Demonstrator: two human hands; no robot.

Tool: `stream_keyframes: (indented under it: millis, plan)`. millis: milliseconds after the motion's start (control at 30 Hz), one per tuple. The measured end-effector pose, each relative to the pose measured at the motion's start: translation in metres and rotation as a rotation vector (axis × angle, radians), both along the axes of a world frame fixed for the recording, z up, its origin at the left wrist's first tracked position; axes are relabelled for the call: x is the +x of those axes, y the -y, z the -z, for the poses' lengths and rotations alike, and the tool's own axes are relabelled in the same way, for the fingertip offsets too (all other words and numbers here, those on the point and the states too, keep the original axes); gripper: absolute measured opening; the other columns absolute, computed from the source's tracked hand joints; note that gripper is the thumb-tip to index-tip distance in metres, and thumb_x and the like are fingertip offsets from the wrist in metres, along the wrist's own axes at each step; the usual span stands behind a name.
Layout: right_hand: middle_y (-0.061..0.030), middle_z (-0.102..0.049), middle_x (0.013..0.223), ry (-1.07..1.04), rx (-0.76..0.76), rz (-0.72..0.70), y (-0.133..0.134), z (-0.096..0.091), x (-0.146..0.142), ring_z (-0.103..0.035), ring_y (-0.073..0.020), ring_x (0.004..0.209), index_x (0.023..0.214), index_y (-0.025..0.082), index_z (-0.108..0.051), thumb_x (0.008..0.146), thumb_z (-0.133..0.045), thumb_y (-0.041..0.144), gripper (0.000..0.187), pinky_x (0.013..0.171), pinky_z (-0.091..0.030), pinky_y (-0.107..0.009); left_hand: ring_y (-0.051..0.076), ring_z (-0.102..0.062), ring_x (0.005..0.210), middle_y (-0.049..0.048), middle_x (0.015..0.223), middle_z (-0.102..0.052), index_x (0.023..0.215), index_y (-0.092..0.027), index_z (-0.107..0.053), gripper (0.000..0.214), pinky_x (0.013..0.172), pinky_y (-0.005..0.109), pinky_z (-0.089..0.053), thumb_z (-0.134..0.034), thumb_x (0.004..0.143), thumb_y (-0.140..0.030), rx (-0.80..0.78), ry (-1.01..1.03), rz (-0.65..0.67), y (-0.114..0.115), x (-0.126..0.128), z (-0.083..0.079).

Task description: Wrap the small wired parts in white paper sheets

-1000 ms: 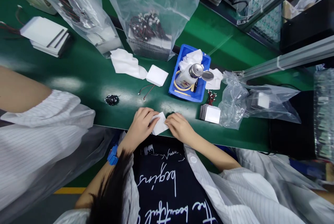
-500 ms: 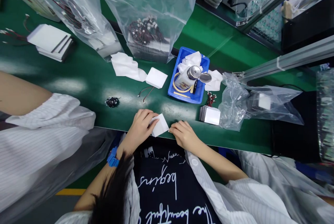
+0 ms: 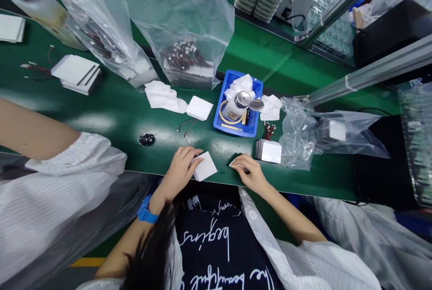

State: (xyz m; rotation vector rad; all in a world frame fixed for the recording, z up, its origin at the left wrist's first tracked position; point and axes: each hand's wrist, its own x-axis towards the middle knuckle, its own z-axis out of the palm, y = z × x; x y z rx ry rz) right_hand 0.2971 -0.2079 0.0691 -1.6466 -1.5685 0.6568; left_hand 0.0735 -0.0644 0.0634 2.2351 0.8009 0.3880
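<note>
My left hand (image 3: 181, 167) grips the left edge of a flat white square panel (image 3: 206, 167) at the front edge of the green bench (image 3: 111, 116). To the right, apart from the panel, my right hand (image 3: 250, 174) is closed in a pinch. A small bit of something white (image 3: 232, 162) shows at its fingertips; its kind is hidden by the fingers. Beyond my hands lies another white panel (image 3: 200, 108) with two thin wires. Near my right hand stands a stack of white panels (image 3: 271, 151) with red-brown wires.
A blue tray (image 3: 218, 124) holds a pump bottle (image 3: 234, 109), white wipes and a yellow ring. Clear plastic bags (image 3: 299, 134) lie to the right. Behind stands a large bag (image 3: 189, 15) of wired panels. A black wire bundle (image 3: 146, 139) and another person's arm (image 3: 40, 130) are on the left.
My right hand has moved right, away from the panel's edge, still pinched. My left hand keeps its grip on the white panel. The whole view has shifted slightly.
</note>
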Motion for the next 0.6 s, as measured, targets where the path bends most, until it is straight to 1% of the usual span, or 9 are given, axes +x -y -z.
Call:
stream_keyframes:
  millis: [67,167,233,300,367,433,500,567,600]
  plan:
    - [-0.0064,-0.067,0.089,-0.011,0.047,0.067,0.0,0.005,0.001,-0.063,-0.0188,0.085,0.094,0.021,-0.067,0.096,-0.052,0.017,0.016,0.074,-0.053,-0.034,0.025,-0.052,0.119,0.0133,0.126,-0.06,0.132,-0.015,-0.051,0.038,0.102,0.043,-0.045,-0.036,0.103,-0.033,0.06,0.004,0.018,0.008,-0.002,-0.008]
    - [-0.0063,-0.067,0.089,0.032,0.113,0.08,0.0,0.014,-0.002,-0.063,-0.019,0.084,0.094,0.021,-0.067,0.094,-0.054,0.014,0.014,0.075,-0.053,-0.035,0.032,-0.033,0.143,0.0158,0.151,-0.043,0.147,-0.014,-0.037,0.056,0.115,0.05,-0.031,-0.045,0.098,-0.04,0.267,-0.088,0.17,0.028,-0.006,-0.006]
    - [-0.0063,-0.067,0.089,0.045,0.138,0.079,0.0,0.019,-0.004,-0.063,-0.0188,0.084,0.095,0.02,-0.067,0.094,-0.056,0.013,0.013,0.075,-0.053,-0.035,0.033,-0.031,0.145,0.0137,0.155,-0.04,0.15,-0.016,-0.035,0.058,0.116,0.051,-0.028,-0.045,0.098,-0.039,0.406,-0.207,0.265,0.041,-0.008,0.006]
    - [-0.006,-0.066,0.089,0.048,0.146,0.074,0.001,0.021,-0.004,-0.062,-0.0184,0.084,0.096,0.02,-0.066,0.093,-0.056,0.012,0.013,0.075,-0.053,-0.034,0.028,-0.037,0.143,0.01,0.153,-0.043,0.15,-0.02,-0.038,0.051,0.116,0.047,-0.03,-0.04,0.099,-0.025,0.506,-0.307,0.306,0.047,-0.012,0.017]
    - [-0.0058,-0.066,0.09,0.055,0.153,0.061,0.0,0.022,-0.003,-0.062,-0.0183,0.084,0.097,0.021,-0.066,0.093,-0.057,0.011,0.014,0.075,-0.053,-0.033,0.026,-0.038,0.142,0.0076,0.152,-0.045,0.148,-0.023,-0.04,0.049,0.116,0.047,-0.03,-0.038,0.099,-0.02,0.56,-0.353,0.355,0.045,-0.018,0.019]
    - [-0.0059,-0.066,0.091,0.058,0.157,0.051,0.0,0.023,-0.002,-0.062,-0.0187,0.085,0.099,0.021,-0.065,0.093,-0.057,0.011,0.013,0.076,-0.052,-0.033,0.024,-0.043,0.139,0.005,0.149,-0.049,0.146,-0.025,-0.043,0.047,0.117,0.047,-0.03,-0.037,0.099,-0.018,0.551,-0.359,0.416,0.036,-0.024,0.006]
    - [-0.0059,-0.066,0.091,0.06,0.157,0.047,0.0,0.023,-0.002,-0.062,-0.0189,0.086,0.099,0.021,-0.064,0.093,-0.057,0.012,0.013,0.076,-0.052,-0.034,0.019,-0.05,0.133,0.0017,0.144,-0.055,0.144,-0.027,-0.045,0.051,0.117,0.043,-0.032,-0.034,0.097,-0.01,0.484,-0.359,0.437,0.021,-0.026,-0.02]
    - [-0.0058,-0.065,0.092,0.07,0.154,0.041,0.001,0.023,-0.002,-0.062,-0.0189,0.086,0.1,0.021,-0.064,0.094,-0.056,0.012,0.013,0.075,-0.052,-0.034,0.017,-0.05,0.133,0.0008,0.145,-0.055,0.145,-0.026,-0.043,0.061,0.116,0.039,-0.034,-0.029,0.091,0.0,0.431,-0.359,0.355,-0.001,-0.018,-0.047]
    - [-0.0058,-0.065,0.092,0.082,0.15,0.036,0.001,0.024,-0.003,-0.062,-0.0188,0.085,0.1,0.021,-0.064,0.094,-0.056,0.012,0.013,0.075,-0.052,-0.034,0.018,-0.047,0.136,0.0028,0.148,-0.051,0.146,-0.024,-0.041,0.064,0.116,0.04,-0.034,-0.028,0.09,0.002,0.457,-0.331,0.267,-0.014,-0.01,-0.057]
